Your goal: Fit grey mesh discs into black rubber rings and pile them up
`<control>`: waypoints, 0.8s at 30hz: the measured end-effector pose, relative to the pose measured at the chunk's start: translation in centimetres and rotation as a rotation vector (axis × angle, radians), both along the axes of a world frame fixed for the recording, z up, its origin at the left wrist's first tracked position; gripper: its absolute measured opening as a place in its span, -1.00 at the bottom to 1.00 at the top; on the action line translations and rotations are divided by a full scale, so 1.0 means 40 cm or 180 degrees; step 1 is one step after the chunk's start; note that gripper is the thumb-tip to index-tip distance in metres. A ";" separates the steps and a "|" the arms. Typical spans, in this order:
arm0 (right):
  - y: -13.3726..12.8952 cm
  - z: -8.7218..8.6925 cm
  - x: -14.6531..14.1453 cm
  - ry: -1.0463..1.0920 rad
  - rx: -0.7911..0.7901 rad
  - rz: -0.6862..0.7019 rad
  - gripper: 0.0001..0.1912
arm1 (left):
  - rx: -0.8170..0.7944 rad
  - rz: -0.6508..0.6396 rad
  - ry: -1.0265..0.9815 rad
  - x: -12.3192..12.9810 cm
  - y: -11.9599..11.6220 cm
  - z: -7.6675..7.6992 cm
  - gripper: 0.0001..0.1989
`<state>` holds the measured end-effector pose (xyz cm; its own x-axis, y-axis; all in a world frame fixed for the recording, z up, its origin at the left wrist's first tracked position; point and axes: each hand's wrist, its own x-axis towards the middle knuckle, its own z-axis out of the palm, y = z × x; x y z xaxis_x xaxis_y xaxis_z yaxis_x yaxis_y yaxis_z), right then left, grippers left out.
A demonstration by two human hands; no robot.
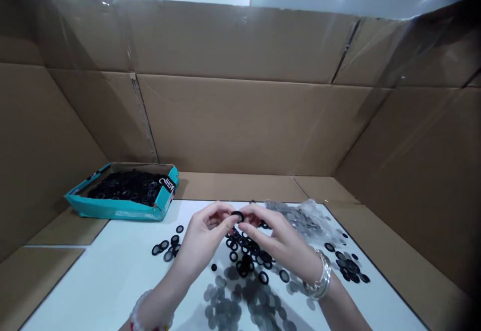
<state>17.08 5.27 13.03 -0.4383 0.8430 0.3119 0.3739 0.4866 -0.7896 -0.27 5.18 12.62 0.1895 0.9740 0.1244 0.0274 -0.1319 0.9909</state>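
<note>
A small black ring with a greyish centre is pinched between the fingertips of my left hand and my right hand, above the table. Both hands have thumbs and fingers closed on its edges. Just below them lies a heap of loose black rings. Nearer to me, many thin grey translucent discs are spread out in overlapping piles. A single small black disc sits beside the rings.
A teal open box full of black rings stands at the back left. Several rings with grey centres lie left of my left hand. To the right are a clear plastic bag of grey discs and another pile of black pieces. Cardboard walls surround the white table.
</note>
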 end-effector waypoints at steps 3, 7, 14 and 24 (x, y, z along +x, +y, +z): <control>0.000 -0.002 -0.003 -0.0129 0.0145 0.0000 -0.75 | 0.0127 -0.0134 0.0233 -0.007 0.007 0.000 -0.84; -0.006 -0.003 -0.017 0.0012 0.0328 -0.0183 -0.71 | 0.0247 -0.0006 0.0318 -0.006 0.012 -0.004 -0.85; 0.003 -0.010 -0.021 0.0160 0.0247 -0.0346 -0.75 | -0.0221 -0.0122 -0.0063 -0.005 0.019 -0.001 -0.79; 0.013 -0.017 -0.011 0.0054 -0.0007 0.0142 -0.73 | -0.0551 -0.0418 -0.0221 -0.018 0.019 0.004 -0.80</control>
